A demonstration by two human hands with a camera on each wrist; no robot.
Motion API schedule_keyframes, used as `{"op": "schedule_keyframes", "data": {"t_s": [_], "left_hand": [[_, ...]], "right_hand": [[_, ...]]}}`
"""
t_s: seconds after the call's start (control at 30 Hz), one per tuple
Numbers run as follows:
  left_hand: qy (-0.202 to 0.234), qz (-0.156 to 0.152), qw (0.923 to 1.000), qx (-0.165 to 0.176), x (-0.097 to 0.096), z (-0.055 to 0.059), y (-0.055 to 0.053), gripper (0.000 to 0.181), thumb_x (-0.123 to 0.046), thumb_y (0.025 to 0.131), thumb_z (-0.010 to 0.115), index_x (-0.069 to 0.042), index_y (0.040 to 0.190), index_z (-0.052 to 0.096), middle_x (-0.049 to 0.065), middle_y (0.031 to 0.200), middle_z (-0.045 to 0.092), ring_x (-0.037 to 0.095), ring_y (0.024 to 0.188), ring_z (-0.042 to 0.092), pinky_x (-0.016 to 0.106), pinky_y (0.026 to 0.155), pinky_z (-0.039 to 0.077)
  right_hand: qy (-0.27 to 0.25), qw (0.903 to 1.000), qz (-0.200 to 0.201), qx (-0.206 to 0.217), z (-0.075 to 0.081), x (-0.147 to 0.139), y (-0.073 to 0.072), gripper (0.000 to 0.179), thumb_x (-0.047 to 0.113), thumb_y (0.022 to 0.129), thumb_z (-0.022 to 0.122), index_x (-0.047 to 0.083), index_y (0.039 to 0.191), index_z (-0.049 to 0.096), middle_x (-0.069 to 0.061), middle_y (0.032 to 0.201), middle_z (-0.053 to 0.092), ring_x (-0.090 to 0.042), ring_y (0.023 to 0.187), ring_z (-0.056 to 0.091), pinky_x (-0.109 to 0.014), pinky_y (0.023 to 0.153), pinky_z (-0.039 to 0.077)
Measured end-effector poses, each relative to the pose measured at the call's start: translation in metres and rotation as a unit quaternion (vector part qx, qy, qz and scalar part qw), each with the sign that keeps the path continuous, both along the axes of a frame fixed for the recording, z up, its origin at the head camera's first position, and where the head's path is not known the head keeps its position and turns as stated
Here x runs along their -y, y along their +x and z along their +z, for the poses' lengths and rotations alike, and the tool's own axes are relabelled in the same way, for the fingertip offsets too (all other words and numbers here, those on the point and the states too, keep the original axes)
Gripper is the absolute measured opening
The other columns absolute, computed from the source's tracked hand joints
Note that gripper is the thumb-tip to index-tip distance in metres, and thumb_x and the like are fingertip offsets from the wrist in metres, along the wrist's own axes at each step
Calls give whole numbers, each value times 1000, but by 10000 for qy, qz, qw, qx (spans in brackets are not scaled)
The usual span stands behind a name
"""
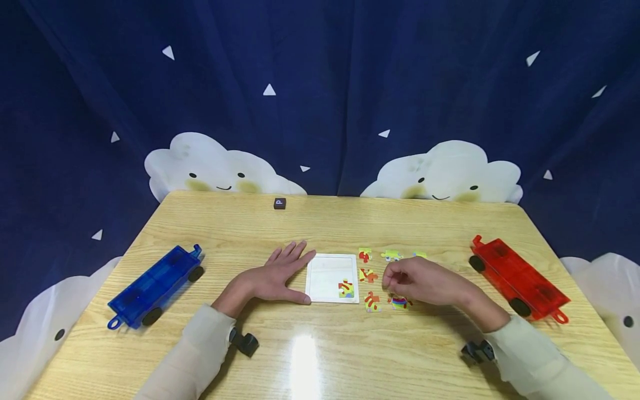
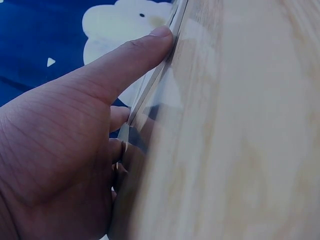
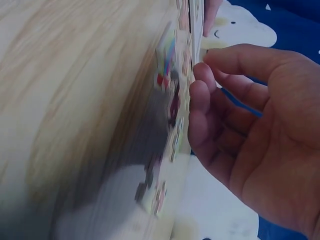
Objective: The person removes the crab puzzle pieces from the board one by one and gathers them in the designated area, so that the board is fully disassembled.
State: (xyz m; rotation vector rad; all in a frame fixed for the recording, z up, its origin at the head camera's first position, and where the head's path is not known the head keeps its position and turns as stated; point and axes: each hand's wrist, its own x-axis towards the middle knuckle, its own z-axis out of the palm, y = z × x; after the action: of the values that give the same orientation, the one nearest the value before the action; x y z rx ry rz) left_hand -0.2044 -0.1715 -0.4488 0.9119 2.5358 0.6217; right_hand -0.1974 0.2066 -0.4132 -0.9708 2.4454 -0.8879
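Observation:
In the head view, a square white puzzle tray (image 1: 327,272) has one yellow, red and green puzzle piece (image 1: 346,288) in its lower right corner. My left hand (image 1: 276,278) lies at the tray's left side, fingers spread, with the thumb and index fingertip at its edge. The left wrist view shows the thumb (image 2: 125,60) straight along that edge. Loose jigsaw pieces (image 1: 368,275) lie right of the tray. Above some of them is my right hand (image 1: 425,280), its fingers loosely bent. Nothing shows between its fingertips (image 3: 201,95) in the right wrist view; the hand partly hides the pieces beneath.
A blue toy wagon (image 1: 156,286) stands on the left of the wooden table (image 1: 225,222), and a red toy wagon (image 1: 520,278) on the right. Near the back edge sits a small black block (image 1: 280,203) marked P. Behind hangs a dark blue curtain (image 1: 320,133) with clouds.

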Motion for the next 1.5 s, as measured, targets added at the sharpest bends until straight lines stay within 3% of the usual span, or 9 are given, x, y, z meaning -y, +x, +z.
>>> {"op": "schedule_keyframes", "data": {"t_s": [0.37, 0.83, 1.5], "left_hand": [[-13, -24, 10000, -41, 0, -1, 0, 108, -66, 90, 68, -19, 167, 10, 11, 171, -7, 31, 155, -11, 52, 122, -4], [-9, 23, 10000, 27, 0, -1, -1, 107, -65, 90, 68, -19, 167, 11, 11, 171, -7, 30, 155, -12, 51, 122, -4], [-8, 49, 10000, 54, 0, 1, 0, 106, -64, 90, 69, -19, 167, 11, 10, 172, -6, 29, 155, -11, 50, 123, -4]], "right_hand": [[-170, 9997, 132, -89, -3, 37, -7, 7, 9, 99, 69, 15, 96, 68, 9, 79, 61, -7, 63, 51, -24, 59, 43], [87, 9963, 367, -778, -7, 70, -13, 14, 19, 93, 78, 13, 104, 71, 2, 95, 63, -11, 79, 56, -30, 72, 50], [631, 9926, 188, -1017, -12, 78, -8, 22, 20, 87, 84, 16, 103, 70, 5, 94, 59, -12, 81, 52, -32, 74, 46]]}}
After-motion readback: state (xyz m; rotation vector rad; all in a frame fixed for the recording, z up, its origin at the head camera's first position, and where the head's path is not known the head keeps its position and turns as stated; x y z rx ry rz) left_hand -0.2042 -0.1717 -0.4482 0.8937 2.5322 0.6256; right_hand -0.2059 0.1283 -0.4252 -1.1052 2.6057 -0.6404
